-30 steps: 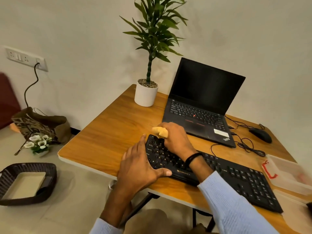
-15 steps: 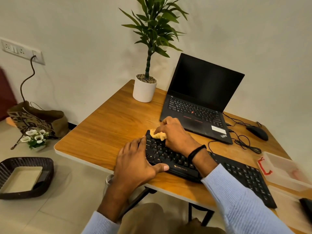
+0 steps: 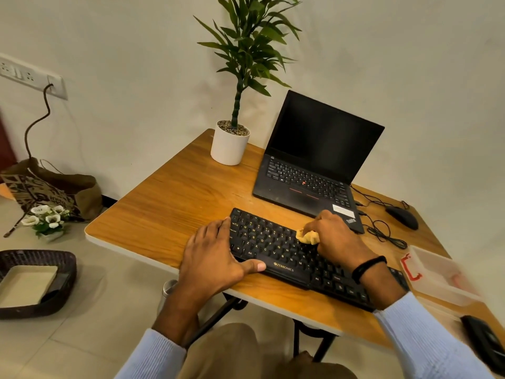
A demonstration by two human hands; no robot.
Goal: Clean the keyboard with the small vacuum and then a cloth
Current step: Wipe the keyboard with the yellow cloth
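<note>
A black keyboard (image 3: 276, 247) lies along the near edge of the wooden table (image 3: 169, 203). My left hand (image 3: 216, 258) rests flat on its left end, fingers spread, thumb against the front edge. My right hand (image 3: 336, 239) is closed around a bunched yellow cloth (image 3: 308, 237) and presses it onto the keys at the keyboard's middle. The keyboard's right part is partly hidden under my right forearm. No vacuum is clearly in view.
An open black laptop (image 3: 314, 170) stands just behind the keyboard, a white potted plant (image 3: 230, 144) to its left. A wired mouse (image 3: 402, 216) and cable lie at right. A clear plastic box (image 3: 440, 274) and a dark object (image 3: 483, 343) sit at the right edge.
My right hand has slid the yellow cloth rightward along the keys, from the keyboard's top-left corner to its middle. My left hand stays on the left end.
</note>
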